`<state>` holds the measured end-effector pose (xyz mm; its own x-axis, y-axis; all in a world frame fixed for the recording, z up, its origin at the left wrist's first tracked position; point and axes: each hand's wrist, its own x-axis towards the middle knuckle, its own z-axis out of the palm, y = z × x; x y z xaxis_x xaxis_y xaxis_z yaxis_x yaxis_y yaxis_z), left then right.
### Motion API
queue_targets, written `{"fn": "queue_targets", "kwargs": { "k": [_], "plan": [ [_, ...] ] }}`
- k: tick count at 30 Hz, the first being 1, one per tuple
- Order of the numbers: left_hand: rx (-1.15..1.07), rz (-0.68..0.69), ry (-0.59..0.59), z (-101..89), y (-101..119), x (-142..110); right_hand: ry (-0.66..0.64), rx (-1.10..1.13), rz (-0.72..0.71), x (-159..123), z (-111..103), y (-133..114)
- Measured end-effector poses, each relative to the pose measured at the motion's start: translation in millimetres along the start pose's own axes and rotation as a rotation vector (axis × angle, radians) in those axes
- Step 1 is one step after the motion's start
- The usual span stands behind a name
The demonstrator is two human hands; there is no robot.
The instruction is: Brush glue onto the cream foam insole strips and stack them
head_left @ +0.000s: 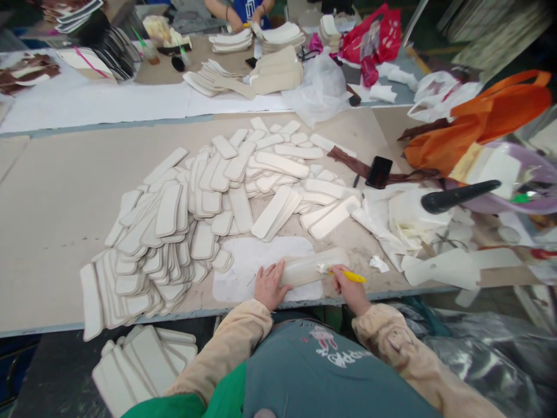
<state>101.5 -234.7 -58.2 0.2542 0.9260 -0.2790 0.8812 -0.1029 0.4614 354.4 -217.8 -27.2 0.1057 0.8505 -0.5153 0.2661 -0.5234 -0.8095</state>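
Note:
My right hand (351,291) grips a small brush (355,277) with a yellow handle. Its white bristle end rests on a pale, translucent long piece (307,268) near the table's front edge. My left hand (270,285) lies with outstretched fingers at the left end of that piece, pressing on it. Under both is a white sheet of paper (243,255). Beyond and left of my hands, cream rounded strips (167,212) lie in large, overlapping heaps.
At right stand a white container (413,209) with a black handle, an orange bag (483,128) and a phone (379,172). Crumpled paper (379,264) lies beside my right hand. More cream pieces (148,363) sit lower left. Across the table, a person's hands (246,17) handle stacked pieces.

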Motion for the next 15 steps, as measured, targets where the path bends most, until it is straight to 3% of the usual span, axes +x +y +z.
{"fn": "queue_targets", "kwargs": {
  "k": [3, 6, 9, 11, 13, 15],
  "plan": [
    [0.007, 0.008, -0.001, -1.4, 0, 0, 0.143, -0.165, -0.176, -1, -27, 3],
    [0.025, 0.018, 0.005, -1.1, 0, 0, 0.196, -0.464, -0.366, 0, -33, 3],
    [0.048, 0.024, 0.017, 0.8, -1, 0, 0.125, -0.828, -0.343, -4, -14, -2],
    [0.059, 0.032, 0.020, 2.5, -2, 0, 0.017, -0.921, -0.334, -11, 7, -8],
    [0.065, 0.043, 0.020, 3.7, -3, 0, -0.113, -0.848, -0.403, -20, 29, -14],
    [0.066, 0.053, 0.025, 4.2, -4, 0, -0.268, -0.628, -0.458, -28, 48, -19]
  ]
}}
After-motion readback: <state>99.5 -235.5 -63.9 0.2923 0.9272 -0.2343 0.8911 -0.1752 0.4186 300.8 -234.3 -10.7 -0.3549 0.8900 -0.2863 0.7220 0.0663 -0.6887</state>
